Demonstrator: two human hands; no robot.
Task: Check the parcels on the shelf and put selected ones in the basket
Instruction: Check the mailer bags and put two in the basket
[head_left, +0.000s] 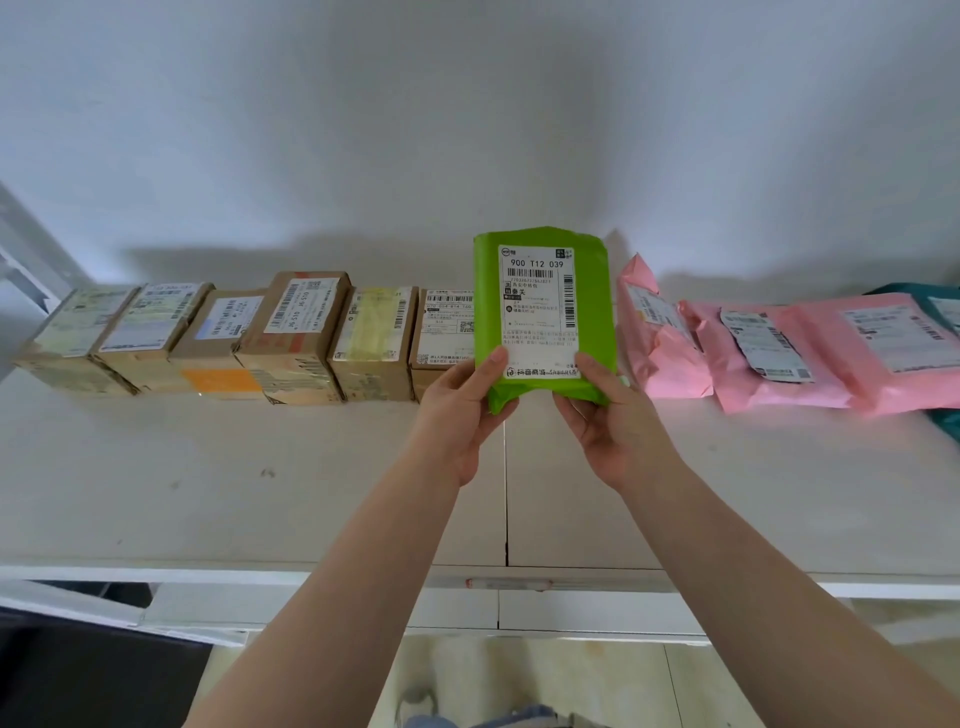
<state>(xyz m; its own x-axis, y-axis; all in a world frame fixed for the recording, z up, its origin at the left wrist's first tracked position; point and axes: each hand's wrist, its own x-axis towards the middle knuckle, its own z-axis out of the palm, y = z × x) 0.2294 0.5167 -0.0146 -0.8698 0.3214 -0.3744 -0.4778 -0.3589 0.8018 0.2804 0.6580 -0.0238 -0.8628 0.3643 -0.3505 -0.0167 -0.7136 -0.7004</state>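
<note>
A green plastic parcel (540, 306) with a white shipping label stands upright above the white shelf (208, 478), its label facing me. My left hand (460, 410) grips its lower left corner, thumb on the label. My right hand (605, 415) grips its lower right corner the same way. Several brown cardboard parcels (301, 332) sit in a row along the wall to the left. To the right lie three pink mailer bags (769, 353). No basket is in view.
A teal bag (935, 306) pokes in at the far right edge behind the pink bags. The shelf's front edge (311, 574) runs across below my forearms, with a tiled floor beneath. A metal shelf upright (26, 249) stands at the far left.
</note>
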